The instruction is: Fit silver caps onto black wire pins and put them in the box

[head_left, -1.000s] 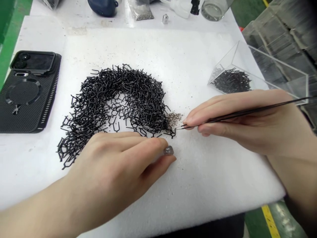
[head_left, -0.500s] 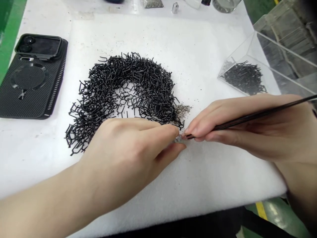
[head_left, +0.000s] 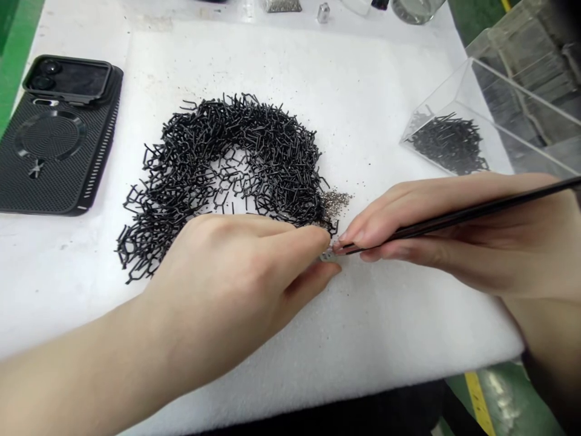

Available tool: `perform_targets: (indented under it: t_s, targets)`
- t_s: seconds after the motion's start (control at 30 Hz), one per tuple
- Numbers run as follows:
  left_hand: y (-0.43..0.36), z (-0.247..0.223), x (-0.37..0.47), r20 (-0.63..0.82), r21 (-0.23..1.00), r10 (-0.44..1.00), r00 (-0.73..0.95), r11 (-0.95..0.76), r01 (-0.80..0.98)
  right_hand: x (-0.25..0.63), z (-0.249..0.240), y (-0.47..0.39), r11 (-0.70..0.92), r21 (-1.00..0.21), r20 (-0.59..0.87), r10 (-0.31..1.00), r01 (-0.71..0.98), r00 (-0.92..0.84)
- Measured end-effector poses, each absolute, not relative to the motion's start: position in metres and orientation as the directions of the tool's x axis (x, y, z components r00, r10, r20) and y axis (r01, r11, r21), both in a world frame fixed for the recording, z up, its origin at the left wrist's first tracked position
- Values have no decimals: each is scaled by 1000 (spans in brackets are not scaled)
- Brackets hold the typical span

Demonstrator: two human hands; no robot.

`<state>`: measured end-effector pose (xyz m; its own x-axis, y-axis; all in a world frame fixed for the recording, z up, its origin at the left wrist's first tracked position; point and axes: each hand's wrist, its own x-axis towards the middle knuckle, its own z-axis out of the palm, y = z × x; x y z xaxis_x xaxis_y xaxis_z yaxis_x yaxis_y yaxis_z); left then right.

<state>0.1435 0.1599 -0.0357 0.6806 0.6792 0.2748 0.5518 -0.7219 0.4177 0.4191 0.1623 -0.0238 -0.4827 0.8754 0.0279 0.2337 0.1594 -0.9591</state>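
My left hand (head_left: 245, 272) pinches a small clear and silvery piece (head_left: 327, 254) between thumb and forefinger; most of that piece is hidden. Black tweezers (head_left: 454, 219) lie in my right hand (head_left: 463, 236), gripped like a pen. Their tips reach the small piece, but whether something is between them I cannot make out. Just beyond my fingers rises a curved heap of short bent black pins (head_left: 240, 127). A scatter of tiny brownish metallic bits (head_left: 336, 201) touches the heap's right end.
A white foam-like sheet (head_left: 385, 339) covers the table. At left lies a phone in a black case (head_left: 49, 136). A clear tray (head_left: 436, 160) with black pins stands tilted at right. Along the back are a bag of small bits (head_left: 282, 5), a small metallic block (head_left: 323, 12) and a glass (head_left: 415, 11).
The tweezers have turned slightly in my right hand and their tips look a little further apart. My left hand stays almost still. The camera view has shifted slightly.
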Motion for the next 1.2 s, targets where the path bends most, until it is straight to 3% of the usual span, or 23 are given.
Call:
perform_targets:
  t_s: [0.23, 1.2]
  targets:
    - [160, -38, 141, 338, 424, 667, 664, -738, 525, 415, -19, 167, 167, -953, 22, 870, 252, -493]
    - [161, -37, 144, 288, 426, 678, 676, -723, 543, 417, -18, 163, 175, -943, 15, 871, 281, -491]
